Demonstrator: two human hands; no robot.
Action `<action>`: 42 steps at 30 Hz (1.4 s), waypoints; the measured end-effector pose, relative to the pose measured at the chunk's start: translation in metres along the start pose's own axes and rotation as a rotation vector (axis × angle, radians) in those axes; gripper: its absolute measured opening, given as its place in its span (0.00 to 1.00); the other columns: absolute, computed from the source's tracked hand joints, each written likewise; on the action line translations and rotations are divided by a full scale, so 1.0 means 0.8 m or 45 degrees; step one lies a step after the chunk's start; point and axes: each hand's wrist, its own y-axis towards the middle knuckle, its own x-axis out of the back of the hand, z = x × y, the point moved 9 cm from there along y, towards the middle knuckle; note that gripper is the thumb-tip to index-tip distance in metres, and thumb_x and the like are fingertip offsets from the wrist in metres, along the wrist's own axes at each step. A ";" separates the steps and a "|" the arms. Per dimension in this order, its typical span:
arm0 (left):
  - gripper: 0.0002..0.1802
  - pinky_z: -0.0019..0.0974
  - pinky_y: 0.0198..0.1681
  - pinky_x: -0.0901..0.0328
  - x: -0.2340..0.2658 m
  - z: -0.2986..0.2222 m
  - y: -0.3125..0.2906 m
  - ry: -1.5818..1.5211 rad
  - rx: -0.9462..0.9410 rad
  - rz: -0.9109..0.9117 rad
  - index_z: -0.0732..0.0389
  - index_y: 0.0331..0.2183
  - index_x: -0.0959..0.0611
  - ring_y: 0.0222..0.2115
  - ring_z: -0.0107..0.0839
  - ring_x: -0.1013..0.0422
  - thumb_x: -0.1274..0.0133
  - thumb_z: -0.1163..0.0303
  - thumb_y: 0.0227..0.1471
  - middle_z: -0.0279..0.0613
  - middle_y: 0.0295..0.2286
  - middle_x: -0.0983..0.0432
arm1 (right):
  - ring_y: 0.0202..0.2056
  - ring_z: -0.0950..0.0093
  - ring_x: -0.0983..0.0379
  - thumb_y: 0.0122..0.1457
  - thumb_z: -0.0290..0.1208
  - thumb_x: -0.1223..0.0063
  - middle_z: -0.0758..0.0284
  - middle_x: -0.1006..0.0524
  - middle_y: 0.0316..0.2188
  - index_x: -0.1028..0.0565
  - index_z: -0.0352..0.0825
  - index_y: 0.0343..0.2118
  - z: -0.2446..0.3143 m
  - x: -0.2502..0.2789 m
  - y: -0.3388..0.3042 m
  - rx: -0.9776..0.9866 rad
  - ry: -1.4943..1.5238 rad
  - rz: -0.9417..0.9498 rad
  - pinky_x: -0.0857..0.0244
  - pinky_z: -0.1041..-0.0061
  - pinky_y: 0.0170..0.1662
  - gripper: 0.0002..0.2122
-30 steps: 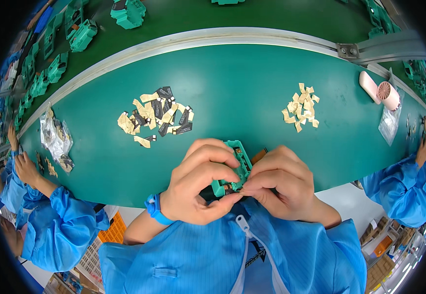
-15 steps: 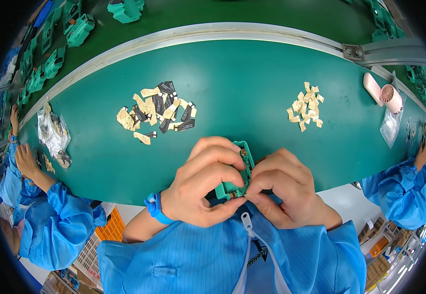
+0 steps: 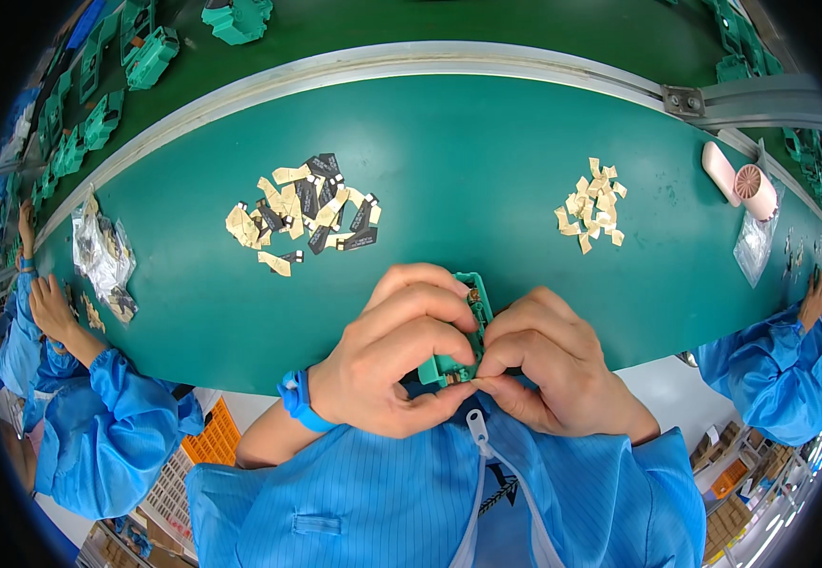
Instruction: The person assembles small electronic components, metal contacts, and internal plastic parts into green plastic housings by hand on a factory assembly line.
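Observation:
A small green plastic housing (image 3: 486, 315) is gripped in my left hand (image 3: 401, 355), close to my chest at the table's near edge. My fingers curl over its left side and hide much of its inside; small brass-coloured metal bits show at its two ends. On the other side is my right hand (image 3: 548, 364), closed, thumb and forefinger pinched together at the housing's near end. Whatever sits between those fingertips is too small or hidden to make out. Beyond my left hand lies a pile of black flexible pieces with cream paper backing (image 3: 307, 206).
Cream paper scraps (image 3: 591, 205) lie to the right, near a pink handheld fan (image 3: 754, 192) and a clear bag (image 3: 756, 251). A plastic bag (image 3: 103, 256) rests at left. Past the metal rail (image 3: 411, 62) are more green housings (image 3: 152, 59). Co-workers sit on both sides.
The housing has tilted and shifted very slightly to the right in my left hand. My right fingers have moved a little at its near end, still pinched.

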 end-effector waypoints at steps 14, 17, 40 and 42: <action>0.15 0.44 0.43 0.37 0.003 0.002 -0.001 -0.093 -0.069 0.028 0.60 0.27 0.23 0.42 0.47 0.34 0.34 0.76 0.32 0.43 0.35 0.29 | 0.28 0.68 0.33 0.47 0.19 0.41 0.65 0.29 0.29 0.30 0.34 0.29 -0.005 -0.004 -0.003 0.001 0.042 0.007 0.37 0.73 0.29 0.09; 0.15 0.44 0.43 0.37 0.004 0.004 -0.001 -0.118 -0.055 0.041 0.60 0.27 0.23 0.42 0.47 0.34 0.34 0.76 0.32 0.43 0.36 0.29 | 0.28 0.68 0.33 0.48 0.20 0.40 0.66 0.29 0.29 0.29 0.34 0.29 -0.007 -0.003 -0.003 -0.009 0.065 -0.013 0.37 0.72 0.30 0.08; 0.21 0.43 0.45 0.37 0.008 0.009 0.001 -0.114 0.006 0.031 0.58 0.28 0.21 0.44 0.45 0.35 0.29 0.65 0.29 0.40 0.38 0.29 | 0.31 0.70 0.35 0.50 0.23 0.40 0.66 0.28 0.29 0.28 0.35 0.29 -0.016 0.000 -0.007 -0.088 0.093 -0.103 0.41 0.74 0.34 0.06; 0.22 0.42 0.44 0.36 0.009 0.009 0.001 -0.112 0.032 0.015 0.58 0.28 0.20 0.44 0.44 0.35 0.28 0.63 0.28 0.40 0.38 0.29 | 0.31 0.70 0.35 0.50 0.24 0.41 0.66 0.28 0.29 0.28 0.35 0.29 -0.018 0.001 -0.007 -0.086 0.110 -0.100 0.41 0.74 0.34 0.06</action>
